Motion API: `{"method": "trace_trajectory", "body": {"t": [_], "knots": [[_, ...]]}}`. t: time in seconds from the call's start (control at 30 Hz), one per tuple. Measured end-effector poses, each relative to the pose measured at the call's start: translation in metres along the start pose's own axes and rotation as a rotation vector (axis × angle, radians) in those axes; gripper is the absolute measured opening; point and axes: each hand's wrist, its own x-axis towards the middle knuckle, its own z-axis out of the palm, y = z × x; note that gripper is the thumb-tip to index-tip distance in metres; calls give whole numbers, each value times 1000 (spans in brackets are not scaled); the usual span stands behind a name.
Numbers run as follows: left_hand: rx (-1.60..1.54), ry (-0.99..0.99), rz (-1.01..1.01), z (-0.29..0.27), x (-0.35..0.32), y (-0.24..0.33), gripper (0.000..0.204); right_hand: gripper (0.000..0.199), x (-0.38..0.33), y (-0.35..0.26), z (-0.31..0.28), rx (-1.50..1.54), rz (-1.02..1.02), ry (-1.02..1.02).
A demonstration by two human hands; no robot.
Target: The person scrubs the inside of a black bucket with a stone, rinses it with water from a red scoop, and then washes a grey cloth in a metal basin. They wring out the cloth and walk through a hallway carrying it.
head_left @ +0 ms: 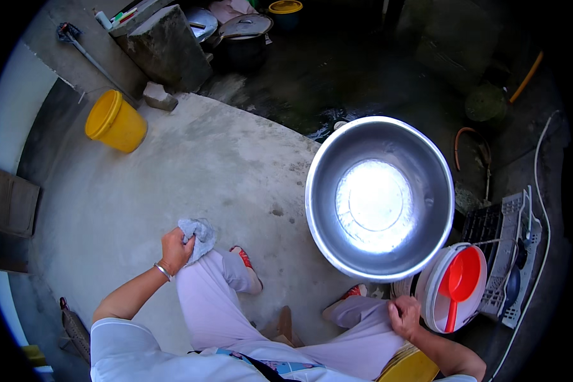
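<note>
My left hand (177,249) is closed around a crumpled light grey cloth (204,237), held just above my left knee. Curled into a loose fist, my right hand (405,316) rests on my right knee, and nothing shows in its fingers. Ahead of that knee is a large round metal basin (318,216), with bright light reflecting off its bottom and no hand touching it. Beside my right hand stands a white bucket (430,299), in which a red dipper (463,274) lies with its handle toward me.
A yellow bucket (118,124) stands far left near a concrete block (160,97). Lidded pots (245,27) sit at the back beside dark wet ground (325,83). At right are a grey plastic rack (500,280) and a white hose (536,267). A yellow object (410,366) shows under my right thigh.
</note>
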Motion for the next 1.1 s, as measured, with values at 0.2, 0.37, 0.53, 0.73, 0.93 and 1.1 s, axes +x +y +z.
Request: {"method": "trace_trajectory", "body": {"t": [0.2,0.37,0.53,0.73,0.93,1.1], "knots": [[60,-71,-57,-1,19,11,16,33,5,39,-9,45,-107,-299],[30,-152,-85,1,27,25,17,55,5,40,-23,125,81,-404],[99,-260,-66,2,17,27,17,82,-9,49,-6,667,422,-194],[237,-458,-190,-12,10,69,19,70,5,18,7,1148,908,292],[64,-391,-180,-46,16,112,22,56,34,-4,19,1487,1224,343],[-122,-248,-265,-88,25,105,24,36,100,-75,-46,1290,1339,498]]}}
